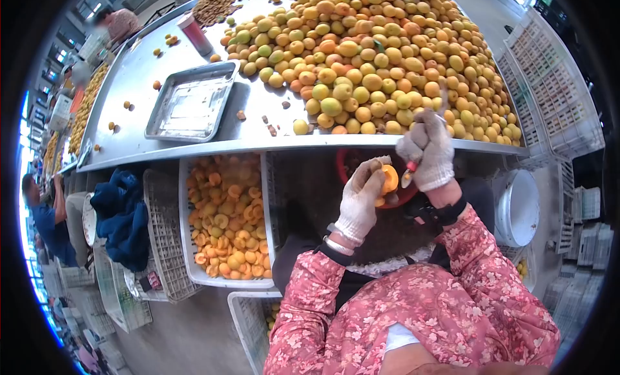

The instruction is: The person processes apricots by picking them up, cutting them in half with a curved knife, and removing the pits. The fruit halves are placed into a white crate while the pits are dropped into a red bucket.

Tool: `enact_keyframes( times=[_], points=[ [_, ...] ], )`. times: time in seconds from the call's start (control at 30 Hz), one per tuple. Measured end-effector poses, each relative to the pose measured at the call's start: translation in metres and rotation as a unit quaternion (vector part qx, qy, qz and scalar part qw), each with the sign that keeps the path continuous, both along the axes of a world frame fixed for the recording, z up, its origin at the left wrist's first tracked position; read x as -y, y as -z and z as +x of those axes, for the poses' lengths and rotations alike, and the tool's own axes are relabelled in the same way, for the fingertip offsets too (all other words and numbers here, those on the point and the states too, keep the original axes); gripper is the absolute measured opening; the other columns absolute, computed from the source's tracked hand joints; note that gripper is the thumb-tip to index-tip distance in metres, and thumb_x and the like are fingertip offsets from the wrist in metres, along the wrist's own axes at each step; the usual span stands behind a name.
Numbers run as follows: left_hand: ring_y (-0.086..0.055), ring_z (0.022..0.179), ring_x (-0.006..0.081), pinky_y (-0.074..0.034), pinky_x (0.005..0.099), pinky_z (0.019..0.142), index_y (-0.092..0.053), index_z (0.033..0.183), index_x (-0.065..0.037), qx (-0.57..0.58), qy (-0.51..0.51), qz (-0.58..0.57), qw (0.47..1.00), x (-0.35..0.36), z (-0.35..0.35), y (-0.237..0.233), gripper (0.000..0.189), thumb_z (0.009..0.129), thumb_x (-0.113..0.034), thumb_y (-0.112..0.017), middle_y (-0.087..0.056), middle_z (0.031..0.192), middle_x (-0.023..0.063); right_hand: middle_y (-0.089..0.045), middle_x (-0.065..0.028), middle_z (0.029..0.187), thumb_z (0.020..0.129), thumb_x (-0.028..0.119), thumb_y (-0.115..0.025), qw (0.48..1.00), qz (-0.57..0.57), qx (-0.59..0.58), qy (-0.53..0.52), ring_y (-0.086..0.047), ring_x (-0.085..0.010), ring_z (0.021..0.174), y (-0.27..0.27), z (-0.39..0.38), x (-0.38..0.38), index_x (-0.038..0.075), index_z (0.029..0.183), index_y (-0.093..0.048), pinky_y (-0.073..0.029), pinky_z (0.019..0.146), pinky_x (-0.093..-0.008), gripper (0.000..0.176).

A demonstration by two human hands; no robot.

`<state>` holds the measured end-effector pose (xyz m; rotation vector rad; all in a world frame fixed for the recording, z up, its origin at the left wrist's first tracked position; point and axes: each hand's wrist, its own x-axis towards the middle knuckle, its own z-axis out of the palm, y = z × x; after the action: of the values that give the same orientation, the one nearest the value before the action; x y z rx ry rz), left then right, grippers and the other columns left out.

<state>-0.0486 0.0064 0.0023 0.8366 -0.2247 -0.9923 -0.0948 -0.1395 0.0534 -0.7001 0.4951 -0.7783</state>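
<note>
My left hand (pixel 360 199), in a worn white glove, is closed around a cut apricot (pixel 390 179) with its orange flesh facing right. Just to its right and a little higher, my right hand (pixel 431 150), also gloved, is closed on a small knife (pixel 411 166). The knife's red handle end shows below the fingers, and a thin blurred strip like a blade rises above them. Both hands are in front of the table edge, over a red tub (pixel 341 165) that is partly hidden. A large heap of whole apricots (pixel 368 65) covers the metal table (pixel 258 144) beyond.
A white crate (pixel 184 226) of halved apricots stands at the left below the table. On the table lie a metal tray (pixel 192 102) and a red can (pixel 194 34). A white bucket (pixel 520 207) and stacked crates (pixel 549 84) stand at right. Other people work at far left.
</note>
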Motion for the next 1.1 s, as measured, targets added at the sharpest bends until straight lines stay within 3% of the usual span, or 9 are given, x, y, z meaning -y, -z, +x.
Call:
enact_keyframes(
  times=[0.1,0.17,0.27,0.5,0.6,0.7,0.83,1.0,1.1],
  points=[
    [-0.065,0.078,0.0168,-0.057,0.0303,0.064,-0.059,0.118,0.0,-0.085,0.004,0.038,0.996,0.001,0.006,0.003,0.029,0.102,-0.023,-0.051,-0.064,0.092,0.0073,-0.043,0.0031,0.053,0.099,0.018,-0.056,0.966,-0.224,-0.128,0.015,-0.035,-0.0088,0.035,0.007,-0.017,-0.004,0.006,0.094,-0.056,-0.028,0.034,-0.0263,0.013],
    [-0.066,0.081,0.0161,-0.057,0.0287,0.067,-0.06,0.115,-0.001,-0.053,0.009,0.003,0.999,0.001,0.005,0.018,0.028,0.1,-0.025,-0.055,-0.065,0.095,0.006,-0.054,0.0008,0.061,0.094,0.019,-0.062,0.895,-0.269,-0.33,-0.135,-0.05,-0.0093,0.046,-0.012,-0.033,-0.013,0.004,0.102,-0.058,-0.041,0.043,-0.0247,0.017],
    [-0.064,0.091,0.0138,-0.053,0.0253,0.078,-0.058,0.119,-0.004,-0.117,-0.082,-0.019,0.99,0.014,-0.004,0.036,0.025,0.1,-0.02,-0.055,-0.065,0.102,0.0033,-0.07,-0.0099,0.09,0.084,0.015,-0.069,0.771,-0.467,-0.367,-0.23,-0.067,-0.0153,0.085,0.014,-0.037,-0.022,0.0,0.109,-0.06,-0.052,0.079,-0.0279,0.03],
    [-0.059,0.103,0.0131,-0.047,0.0272,0.093,-0.061,0.119,-0.005,-0.093,-0.115,-0.066,0.987,0.002,0.002,0.031,0.024,0.102,-0.019,-0.051,-0.062,0.114,0.0045,-0.069,-0.0146,0.083,0.083,0.011,-0.07,0.743,-0.55,-0.346,-0.161,-0.07,-0.0258,0.078,0.017,-0.026,-0.044,0.0,0.102,-0.061,-0.054,0.072,-0.0335,0.024],
    [-0.06,0.102,0.0159,-0.047,0.0283,0.09,-0.061,0.117,-0.004,-0.043,-0.058,-0.028,0.997,-0.007,0.01,0.033,0.026,0.103,-0.019,-0.046,-0.063,0.11,0.0058,-0.067,-0.0168,0.08,0.083,0.011,-0.071,0.536,-0.799,-0.26,-0.084,-0.067,-0.0341,0.071,0.011,-0.019,-0.049,0.003,0.099,-0.064,-0.054,0.063,-0.0381,0.019],
    [-0.062,0.097,0.0184,-0.049,0.0302,0.086,-0.061,0.113,-0.004,0.164,-0.09,0.064,0.98,-0.023,0.017,0.045,0.028,0.103,-0.025,-0.045,-0.063,0.105,0.0074,-0.067,-0.0163,0.08,0.084,0.009,-0.07,0.632,-0.715,-0.272,-0.124,-0.068,-0.0323,0.07,0.011,-0.006,-0.058,0.004,0.101,-0.064,-0.054,0.062,-0.0362,0.019],
    [-0.064,0.1,0.0297,-0.055,0.0411,0.086,-0.061,0.113,-0.004,-0.293,-0.211,-0.184,0.914,-0.051,0.068,0.055,0.042,0.099,-0.043,-0.053,-0.064,0.105,0.0136,-0.068,-0.0136,0.079,0.087,0.01,-0.069,0.764,-0.562,-0.268,-0.171,-0.069,-0.0211,0.073,0.0,0.003,-0.06,0.001,0.105,-0.062,-0.053,0.068,-0.0301,0.022],
    [-0.063,0.11,0.0358,-0.053,0.0474,0.097,-0.021,0.145,-0.002,-0.274,-0.397,-0.271,0.833,-0.089,0.113,0.023,0.077,0.098,-0.059,-0.042,-0.057,0.126,0.0273,-0.067,-0.008,0.079,0.09,0.01,-0.066,0.792,-0.496,-0.29,-0.206,-0.063,-0.0146,0.072,-0.028,0.043,-0.028,0.001,0.103,-0.06,-0.05,0.066,-0.0308,0.017],
    [-0.065,0.106,0.0335,-0.057,0.0447,0.087,-0.053,0.124,-0.004,-0.286,-0.264,-0.258,0.884,-0.072,0.096,0.035,0.051,0.1,-0.049,-0.047,-0.066,0.114,0.0203,-0.068,-0.0089,0.086,0.092,0.012,-0.064,0.751,-0.569,-0.292,-0.165,-0.064,-0.0157,0.08,-0.042,0.083,0.022,0.001,0.106,-0.059,-0.052,0.072,-0.0299,0.018]
  ],
)
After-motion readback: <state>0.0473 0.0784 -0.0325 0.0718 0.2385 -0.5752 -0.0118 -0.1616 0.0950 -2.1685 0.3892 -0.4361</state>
